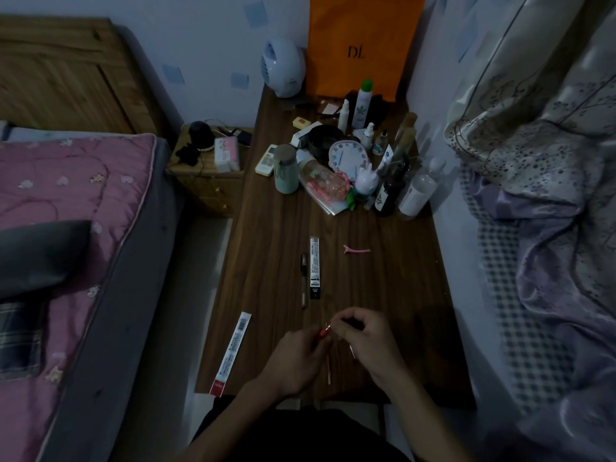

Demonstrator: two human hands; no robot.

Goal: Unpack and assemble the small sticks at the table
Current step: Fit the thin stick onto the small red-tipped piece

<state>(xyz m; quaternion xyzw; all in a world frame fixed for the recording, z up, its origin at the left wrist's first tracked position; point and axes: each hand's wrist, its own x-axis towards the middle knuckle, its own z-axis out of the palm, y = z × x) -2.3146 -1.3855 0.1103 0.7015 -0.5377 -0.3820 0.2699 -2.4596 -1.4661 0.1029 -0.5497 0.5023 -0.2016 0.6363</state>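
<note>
Both hands are working close together over the near edge of the table (273, 248), almost touching. The left hand (295, 356) is curling around a thin stick (328, 368), pinching it near its orange tip (322, 333); the stick's long axis is running nearly straight toward the person, its tail hanging below the left hand's fingers and just to that hand's right. The right hand (366, 341) is closing narrowly on something dark and slim at its fingertips, and a second thin piece (351, 351) is showing under its palm. The light is too dim to tell what either of these is.

The move ahead probably turns on lining up that orange tip with whatever the right fingers are holding. The tip is pointing up and to the right from the left hand, straight at the right fingertips, so the two parts are lying almost end to end. Judging by this, the right hand is the nearer one to finish the joining, and only a small push along the stick's axis is needed.

Farther off, ahead of both hands, a pen (304, 281) and a black packet (314, 267) are lying side by side, long axes pointing away. A white packet (232, 353) is lying well to the left of the left hand, slanting. A pink clip (356, 250) is lying ahead of the right hand.
</note>
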